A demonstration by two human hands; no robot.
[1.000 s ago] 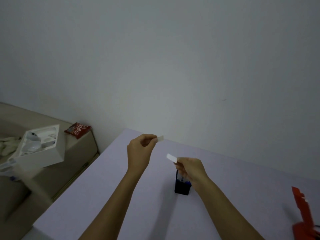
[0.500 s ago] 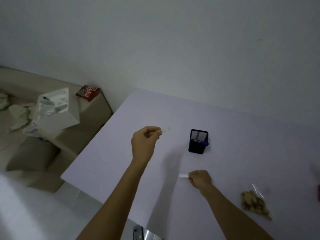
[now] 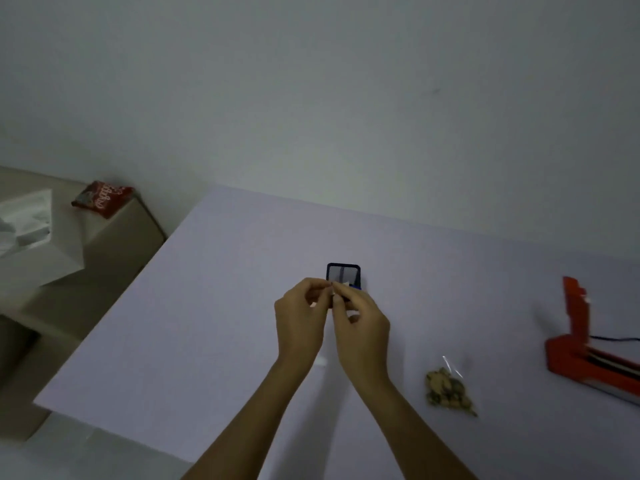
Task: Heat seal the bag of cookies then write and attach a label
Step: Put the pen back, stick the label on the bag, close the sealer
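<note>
Head view, centre of the frame: left hand (image 3: 300, 318) and right hand (image 3: 362, 323) raised together over the pale table (image 3: 207, 323), fingertips meeting and pinching a small white label (image 3: 333, 289) between them, its writing too small to read. Just behind the fingertips, a black mesh pen holder (image 3: 343, 274) standing upright on the table, something blue at its right edge. Lower right, bag of cookies (image 3: 447, 388) lying flat on the table, well apart from both hands, clear top pointing up-frame. Far right edge, red heat sealer (image 3: 581, 344) with its arm lifted, dark cord trailing off. Upper left, off the table, a red snack packet (image 3: 103, 198) on a beige box (image 3: 114, 244), white box (image 3: 31, 233) beside it.
</note>
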